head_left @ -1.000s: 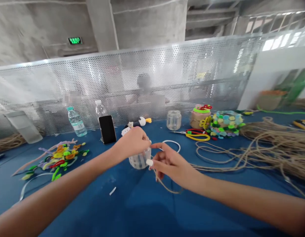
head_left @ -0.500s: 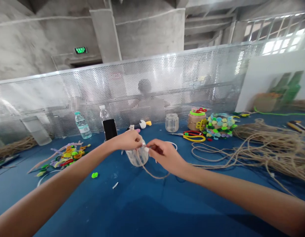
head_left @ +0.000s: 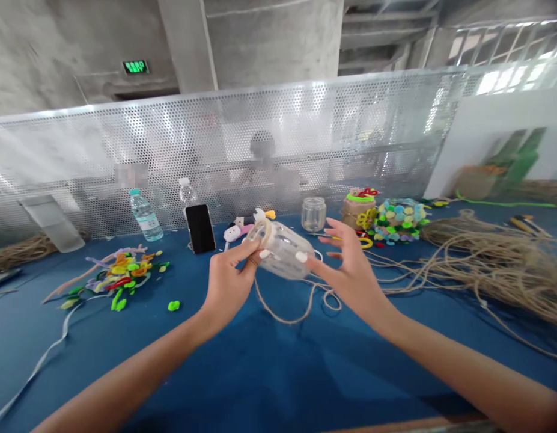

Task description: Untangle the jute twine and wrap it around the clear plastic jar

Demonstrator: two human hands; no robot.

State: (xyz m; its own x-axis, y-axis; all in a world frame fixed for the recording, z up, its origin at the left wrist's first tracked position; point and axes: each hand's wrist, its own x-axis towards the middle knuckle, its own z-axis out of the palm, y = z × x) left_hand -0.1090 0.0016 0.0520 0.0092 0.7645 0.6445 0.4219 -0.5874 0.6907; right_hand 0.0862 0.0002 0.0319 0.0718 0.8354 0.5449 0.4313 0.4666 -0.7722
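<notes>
A clear glass jar [head_left: 287, 246] is tilted on its side above the table, its mouth to the left. Twine [head_left: 285, 322] circles its neck, and a loose length hangs below in a loop. My left hand [head_left: 231, 276] pinches the jar at the neck, thumb and fingers on the twine. At the jar's base end is my right hand [head_left: 350, 270], with fingers spread and raised. Its thumb lies against or just in front of the glass; I cannot tell which.
Behind stand a second glass jar [head_left: 313, 214], a phone [head_left: 200, 229] and a water bottle [head_left: 145, 216]. Coloured pipe-cleaner pieces [head_left: 125, 270] lie left. At right are a pompom-covered jar [head_left: 402, 221], yellow-handled scissors [head_left: 365, 242] and a twine heap [head_left: 499, 258] on the blue table [head_left: 260, 379].
The jar has been lifted and tipped from standing to lying sideways. My left hand has moved to its neck from the left; my right hand has opened and shifted right.
</notes>
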